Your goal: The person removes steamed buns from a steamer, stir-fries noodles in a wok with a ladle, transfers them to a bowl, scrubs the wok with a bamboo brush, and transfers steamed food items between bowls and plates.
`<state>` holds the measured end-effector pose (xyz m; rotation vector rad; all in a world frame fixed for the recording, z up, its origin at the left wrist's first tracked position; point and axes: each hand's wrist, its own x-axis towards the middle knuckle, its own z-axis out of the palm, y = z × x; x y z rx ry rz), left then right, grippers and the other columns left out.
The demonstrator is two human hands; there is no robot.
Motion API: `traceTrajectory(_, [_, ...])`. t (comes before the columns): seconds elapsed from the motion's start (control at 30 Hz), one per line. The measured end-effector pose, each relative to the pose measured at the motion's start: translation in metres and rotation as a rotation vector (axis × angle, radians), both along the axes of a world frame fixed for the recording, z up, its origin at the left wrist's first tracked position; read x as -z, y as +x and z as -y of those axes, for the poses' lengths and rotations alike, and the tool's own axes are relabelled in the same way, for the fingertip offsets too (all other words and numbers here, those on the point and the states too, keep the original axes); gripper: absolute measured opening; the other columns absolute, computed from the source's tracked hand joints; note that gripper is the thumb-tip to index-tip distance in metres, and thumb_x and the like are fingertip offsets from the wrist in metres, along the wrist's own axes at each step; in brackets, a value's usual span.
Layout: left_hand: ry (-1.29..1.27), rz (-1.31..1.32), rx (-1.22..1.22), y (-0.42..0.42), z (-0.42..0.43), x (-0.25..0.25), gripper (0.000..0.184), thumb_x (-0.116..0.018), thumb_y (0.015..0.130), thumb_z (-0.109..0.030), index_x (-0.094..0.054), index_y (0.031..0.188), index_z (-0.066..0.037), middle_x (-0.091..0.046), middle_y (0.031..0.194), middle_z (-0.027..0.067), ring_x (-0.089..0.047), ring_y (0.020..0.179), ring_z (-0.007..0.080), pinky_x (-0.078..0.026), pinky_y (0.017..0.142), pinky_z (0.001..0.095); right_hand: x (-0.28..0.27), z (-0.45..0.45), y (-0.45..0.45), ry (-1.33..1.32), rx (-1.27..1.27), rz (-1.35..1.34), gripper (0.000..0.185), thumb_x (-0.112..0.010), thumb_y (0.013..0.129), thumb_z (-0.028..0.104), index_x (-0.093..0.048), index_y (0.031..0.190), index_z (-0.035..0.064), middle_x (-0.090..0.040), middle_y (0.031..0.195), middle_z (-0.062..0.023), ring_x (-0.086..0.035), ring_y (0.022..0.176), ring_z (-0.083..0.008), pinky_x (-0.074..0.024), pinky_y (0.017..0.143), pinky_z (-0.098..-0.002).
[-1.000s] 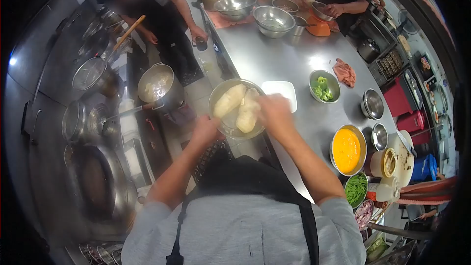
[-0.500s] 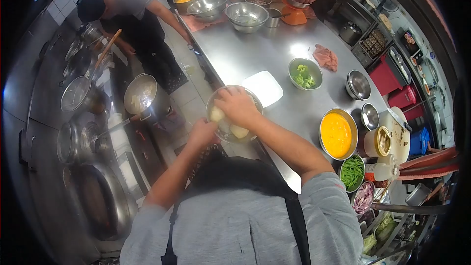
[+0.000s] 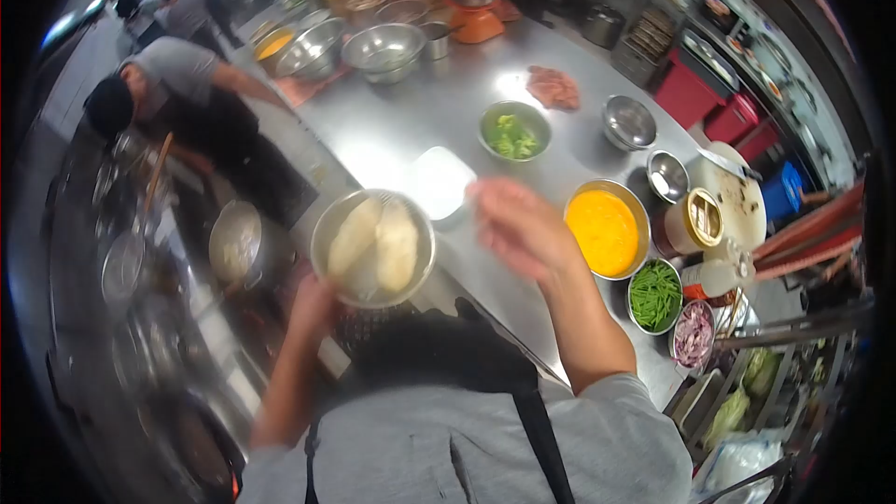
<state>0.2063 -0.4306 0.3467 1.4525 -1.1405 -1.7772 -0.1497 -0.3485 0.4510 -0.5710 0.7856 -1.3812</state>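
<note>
My left hand (image 3: 315,297) grips the lower left rim of a metal bowl (image 3: 426,271), which is held off the table's near edge. Two long, pale yellowish pieces (image 3: 397,247) lie side by side in it; I cannot tell what food they are. My right hand (image 3: 513,224) is raised to the right of the bowl, apart from it, blurred by motion. Its fingers look loosely apart and nothing shows in them. Between bowl and right hand, a white square plate or tray (image 3: 441,177) lies on the steel table (image 3: 373,135).
Bowls of green vegetable pieces (image 3: 513,137), orange-yellow liquid (image 3: 605,231), green beans (image 3: 655,297) and sliced purple onion (image 3: 693,334) stand rightward. Behind lie a pink cloth (image 3: 553,88) and metal bowls (image 3: 385,51). At left, a co-worker (image 3: 201,103) leans over the stove side near a pot (image 3: 236,243).
My right hand has left the bowl and moved right. The bowl has shifted left, with my left hand now at its rim. The view has turned, and the co-worker bends lower.
</note>
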Motion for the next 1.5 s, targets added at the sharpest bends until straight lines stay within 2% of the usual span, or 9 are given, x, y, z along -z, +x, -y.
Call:
traceTrajectory(0.17, [-0.013,0.083,-0.092,-0.011,-0.031,-0.029,0.037,-0.056,0.089,-0.014,-0.067,0.117,0.007,-0.073,0.104,0.0183,-0.073,0.084,0.0277,-0.06,0.07,0.0392,-0.107,-0.083,0.021,-0.524,-0.577,-0.047,0.018,-0.083,0.091,0.021,-0.08,0.095,0.003,-0.062,0.106,-0.0142,-0.057,0.1,-0.0216,-0.0464,0.085,-0.0324])
traceTrajectory(0.4, [-0.193,0.19,0.151,0.003,-0.023,0.02,0.035,-0.052,0.089,-0.015,-0.068,0.109,0.009,-0.072,0.094,0.0143,-0.072,0.083,0.0285,-0.056,0.072,0.042,-0.103,-0.126,0.047,-0.882,-0.273,0.039,0.029,-0.079,0.093,0.012,-0.074,0.12,0.0002,-0.058,0.11,-0.0131,-0.055,0.094,-0.0234,-0.0459,0.08,-0.0364])
traceTrajectory(0.63, [0.044,0.062,0.123,-0.053,-0.03,-0.021,0.045,-0.056,0.086,-0.017,-0.064,0.123,0.007,-0.071,0.105,0.0152,-0.071,0.087,0.0259,-0.057,0.073,0.0385,-0.092,-0.136,0.012,-1.098,-0.124,-0.222,0.035,-0.071,0.098,0.006,-0.067,0.131,-0.0052,-0.058,0.123,-0.0212,-0.056,0.109,-0.0292,-0.0499,0.087,-0.037])
traceTrajectory(0.73, [-0.005,0.068,0.07,-0.08,-0.043,-0.042,0.044,-0.055,0.086,-0.013,-0.062,0.124,0.008,-0.071,0.106,0.0157,-0.071,0.087,0.0266,-0.057,0.074,0.0374,-0.086,-0.145,-0.026,-0.955,-0.184,-0.409,0.024,-0.08,0.093,0.016,-0.076,0.112,0.0026,-0.057,0.116,-0.0165,-0.054,0.101,-0.0244,-0.0463,0.087,-0.0337])
traceTrajectory(0.9, [0.039,-0.028,0.14,-0.08,-0.038,-0.032,0.045,-0.057,0.086,-0.013,-0.061,0.126,0.007,-0.07,0.108,0.0156,-0.069,0.089,0.0265,-0.056,0.076,0.0363,-0.068,-0.151,-0.023,-0.513,0.032,-0.392,0.032,-0.093,0.079,0.016,-0.062,0.082,0.0103,-0.056,0.107,-0.011,-0.052,0.094,-0.0213,-0.0439,0.082,-0.0339])
traceTrajectory(1.03, [0.023,0.064,0.062,-0.089,-0.045,-0.036,0.054,-0.052,0.087,-0.011,-0.053,0.138,0.007,-0.066,0.12,0.0212,-0.072,0.095,0.0307,-0.061,0.069,0.0384,-0.072,-0.153,-0.013,-0.617,-0.132,-0.15,0.032,-0.089,0.082,0.009,-0.059,0.093,0.0065,-0.056,0.099,-0.002,-0.052,0.085,-0.0126,-0.0429,0.074,-0.0271])
traceTrajectory(1.17, [-0.096,0.02,0.095,-0.06,-0.047,-0.011,0.056,-0.053,0.087,-0.015,-0.055,0.139,0.007,-0.066,0.124,0.0188,-0.069,0.103,0.0266,-0.056,0.086,0.0366,-0.084,-0.16,-0.015,-0.677,-0.15,-0.295,0.025,-0.081,0.091,0.011,-0.066,0.109,0.0027,-0.059,0.105,-0.0036,-0.057,0.087,-0.011,-0.0454,0.073,-0.0254])
traceTrajectory(1.33, [-0.034,0.003,0.069,-0.028,-0.06,0.0,0.048,-0.054,0.089,-0.019,-0.064,0.127,0.007,-0.07,0.105,0.0126,-0.067,0.089,0.0207,-0.052,0.079,0.0334,-0.084,-0.176,-0.017,-0.76,-0.268,-0.384,0.038,-0.068,0.1,0.012,-0.063,0.135,-0.0009,-0.055,0.134,-0.0166,-0.06,0.113,-0.0216,-0.0485,0.092,-0.0318])
traceTrajectory(1.5, [0.001,0.09,-0.069,0.029,-0.067,0.039,0.05,-0.054,0.087,-0.013,-0.057,0.134,0.005,-0.068,0.112,0.015,-0.072,0.087,0.0255,-0.06,0.065,0.0383,-0.082,-0.172,0.047,-1.088,-0.202,-0.302,0.039,-0.066,0.1,0.006,-0.065,0.139,0.0036,-0.056,0.139,-0.0256,-0.056,0.125,-0.0359,-0.0525,0.097,-0.0407])
